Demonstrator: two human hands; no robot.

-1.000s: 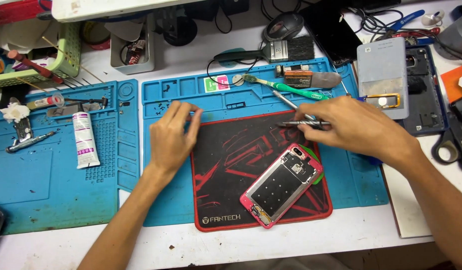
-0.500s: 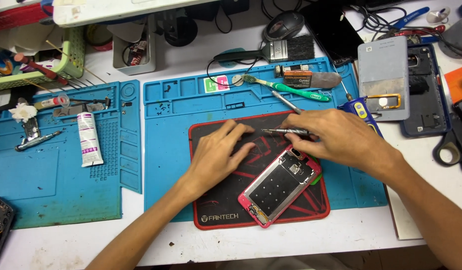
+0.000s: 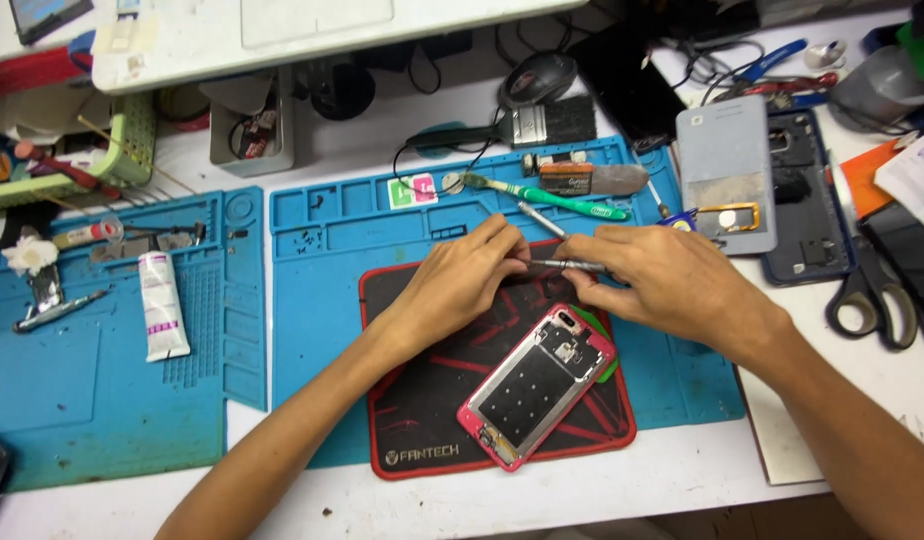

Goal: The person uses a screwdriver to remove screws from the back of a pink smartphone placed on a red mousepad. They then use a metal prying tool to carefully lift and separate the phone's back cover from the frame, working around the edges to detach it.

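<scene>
Thin metal screwdriver [image 3: 567, 265] pinched betw. left hand [image 3: 462, 285] & right hand [image 3: 672, 285]; slim, silver, horiz.

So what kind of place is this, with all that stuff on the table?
It looks like a phone repair bench. An opened phone lies on a black pad, both hands hold a thin metal tool, and blue work mats, scissors and a brush lie around.

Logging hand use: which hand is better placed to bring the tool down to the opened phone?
Probably the right hand: it grips the thin metal tool, just above the pink-framed phone. The left hand only touches its tip.
</scene>
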